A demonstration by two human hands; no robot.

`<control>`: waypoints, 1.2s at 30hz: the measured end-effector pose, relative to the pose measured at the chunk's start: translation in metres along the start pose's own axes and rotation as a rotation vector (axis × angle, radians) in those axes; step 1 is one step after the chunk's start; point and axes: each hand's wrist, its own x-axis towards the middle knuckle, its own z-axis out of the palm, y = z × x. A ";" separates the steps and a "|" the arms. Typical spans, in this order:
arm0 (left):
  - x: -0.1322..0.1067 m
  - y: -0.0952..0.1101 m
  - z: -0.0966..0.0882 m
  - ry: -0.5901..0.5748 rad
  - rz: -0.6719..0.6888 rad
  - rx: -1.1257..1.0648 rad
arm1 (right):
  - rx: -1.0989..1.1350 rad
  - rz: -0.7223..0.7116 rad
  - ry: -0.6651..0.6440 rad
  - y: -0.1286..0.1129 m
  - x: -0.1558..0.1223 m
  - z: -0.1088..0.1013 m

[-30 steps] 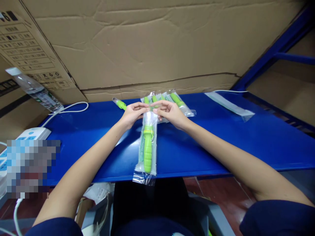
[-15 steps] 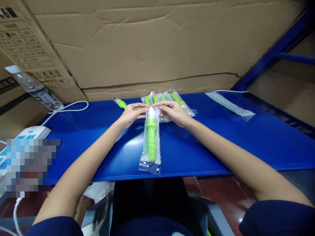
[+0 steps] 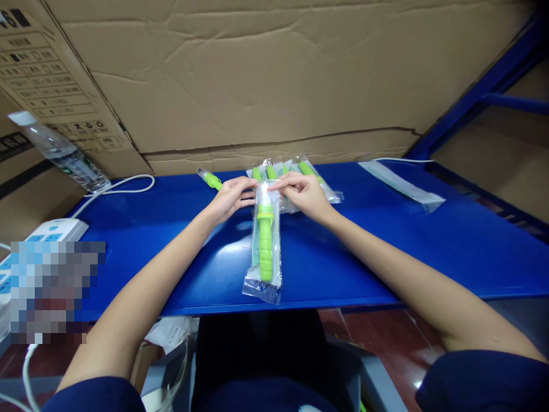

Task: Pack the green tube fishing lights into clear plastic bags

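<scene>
A clear plastic bag (image 3: 259,293) lies lengthwise on the blue table, its lower end near the front edge. Inside it is a bright green ribbed handle (image 3: 266,249) with a clear cap toward the far end. My left hand (image 3: 234,197) has its fingertips closed at the bag's upper left corner. From the other side, my right hand (image 3: 305,194) grips the upper right edge, its index finger lying across the bag's top. Just behind, several bagged green-handled pieces (image 3: 306,169) lie side by side, partly hidden by my right hand.
An unbagged green piece with a clear cap (image 3: 210,179) lies beyond my left hand. On the right is a flat, pale plastic bag (image 3: 401,186). A water bottle (image 3: 64,154), a white cable and a power strip (image 3: 64,232) are at the left. Cardboard (image 3: 274,86) walls the back.
My fingertips have drawn slightly apart at the bag's top, the right index finger shifting right. The bag has barely moved.
</scene>
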 end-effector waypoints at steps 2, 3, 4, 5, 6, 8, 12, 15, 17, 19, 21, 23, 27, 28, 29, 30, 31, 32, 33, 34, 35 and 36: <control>0.000 -0.001 0.002 0.047 0.012 -0.001 | -0.007 -0.017 0.016 0.000 0.000 0.001; 0.001 -0.002 0.002 0.068 0.015 0.002 | -0.009 -0.023 0.021 0.001 -0.001 0.001; 0.001 -0.002 0.002 0.080 0.009 0.007 | -0.012 -0.029 0.024 0.001 -0.001 0.001; 0.001 -0.002 0.002 0.073 -0.010 0.017 | -0.015 -0.033 0.027 0.001 -0.001 0.002; 0.001 -0.003 0.001 0.046 -0.043 0.034 | -0.017 -0.035 0.030 0.001 -0.001 0.002; 0.000 -0.002 0.000 -0.032 -0.108 0.085 | -0.018 -0.033 0.030 0.001 -0.001 0.002; -0.001 -0.002 -0.002 -0.112 -0.122 0.147 | -0.013 -0.034 0.021 -0.002 -0.002 0.002; -0.002 -0.003 -0.003 -0.139 -0.108 0.135 | 0.007 0.008 -0.022 -0.003 -0.002 0.002; -0.001 -0.003 -0.004 -0.141 -0.098 0.119 | 0.064 0.060 -0.058 -0.002 -0.002 0.002; -0.001 -0.003 -0.004 -0.131 -0.089 0.101 | 0.174 0.113 -0.094 0.000 0.000 0.001; -0.001 -0.004 -0.004 -0.128 -0.084 0.096 | 0.304 0.158 -0.121 0.001 0.001 0.000; -0.001 -0.004 -0.004 -0.133 -0.080 0.102 | 0.403 0.205 -0.118 0.001 0.002 -0.001; -0.001 -0.005 -0.003 -0.168 -0.061 0.092 | 0.502 0.328 -0.026 -0.006 0.002 0.000; -0.002 -0.006 -0.002 -0.182 -0.055 0.084 | 0.518 0.369 -0.025 -0.008 0.001 0.000; -0.002 -0.006 -0.002 -0.196 -0.046 0.074 | 0.529 0.414 -0.044 -0.010 0.001 0.001; -0.002 -0.007 -0.001 -0.208 -0.037 0.061 | 0.537 0.460 -0.079 -0.011 0.001 0.001; -0.002 -0.007 0.000 -0.216 -0.026 0.048 | 0.543 0.501 -0.123 -0.012 0.000 0.002; -0.002 -0.007 0.000 -0.222 -0.016 0.034 | 0.547 0.533 -0.169 -0.013 0.000 0.002; -0.002 -0.008 0.001 -0.226 -0.007 0.023 | 0.552 0.552 -0.210 -0.012 0.000 0.003; -0.002 -0.008 0.002 -0.228 0.000 0.013 | 0.557 0.558 -0.246 -0.012 -0.001 0.003; -0.002 -0.008 0.002 -0.231 0.003 0.007 | 0.559 0.552 -0.274 -0.012 -0.001 0.003; -0.002 -0.008 0.003 -0.235 0.003 0.004 | 0.558 0.538 -0.293 -0.011 -0.001 0.002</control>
